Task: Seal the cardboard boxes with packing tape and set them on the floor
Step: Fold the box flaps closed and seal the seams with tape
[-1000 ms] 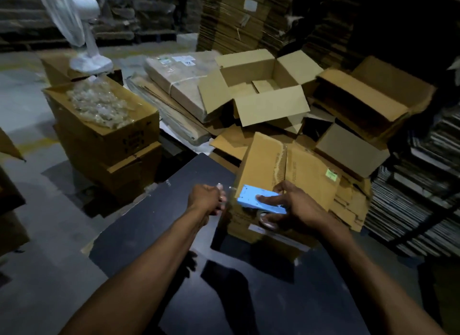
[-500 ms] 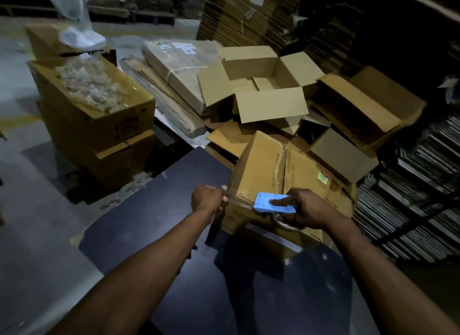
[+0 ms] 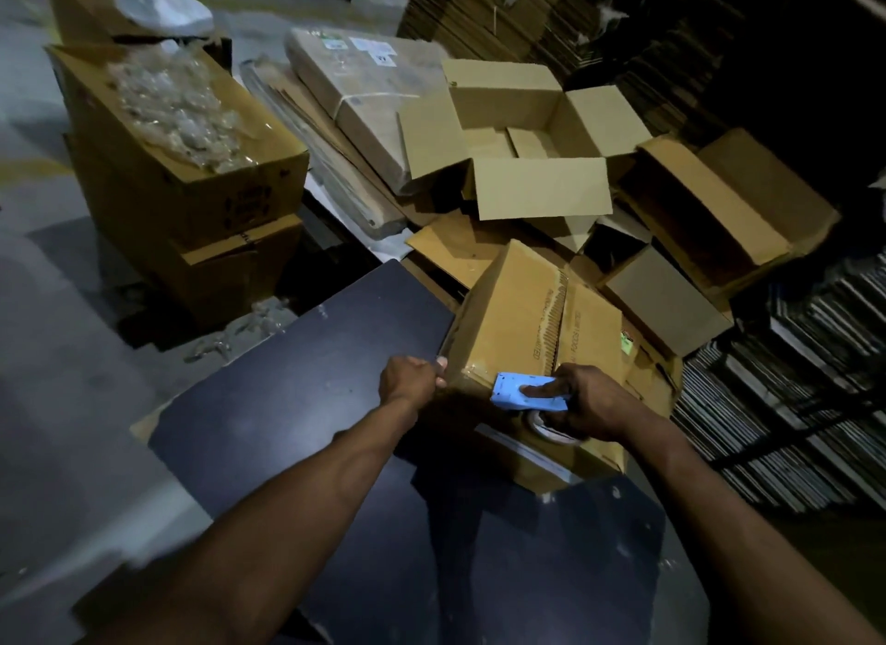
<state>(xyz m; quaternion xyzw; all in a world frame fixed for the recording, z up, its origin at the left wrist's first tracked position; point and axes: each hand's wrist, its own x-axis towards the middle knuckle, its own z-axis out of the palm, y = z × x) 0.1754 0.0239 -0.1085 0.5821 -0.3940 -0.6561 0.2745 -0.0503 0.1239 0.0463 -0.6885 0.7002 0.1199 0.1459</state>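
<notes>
A closed cardboard box (image 3: 518, 318) with printed flaps rests on the far edge of a dark table (image 3: 307, 385). My right hand (image 3: 587, 404) grips a blue tape dispenser (image 3: 522, 391) against the box's near top edge, index finger laid along it; the tape roll (image 3: 544, 426) shows under my palm. My left hand (image 3: 410, 380) is closed at the box's near left corner, pinching what looks like the tape end against the cardboard. The tape strip itself is hard to make out.
Open empty boxes (image 3: 522, 131) and flattened cardboard lie heaped behind the table. At the left stands a stack of boxes (image 3: 192, 198) topped with clear plastic wrap. Bundled flat cartons (image 3: 364, 92) lean at the back. Dark stacked sheets (image 3: 791, 404) fill the right. Grey floor (image 3: 62, 356) spreads left.
My right hand has slid the dispenser up from the box's front face to its top edge. The left hand stays at the corner. My head has moved closer and tilted down.
</notes>
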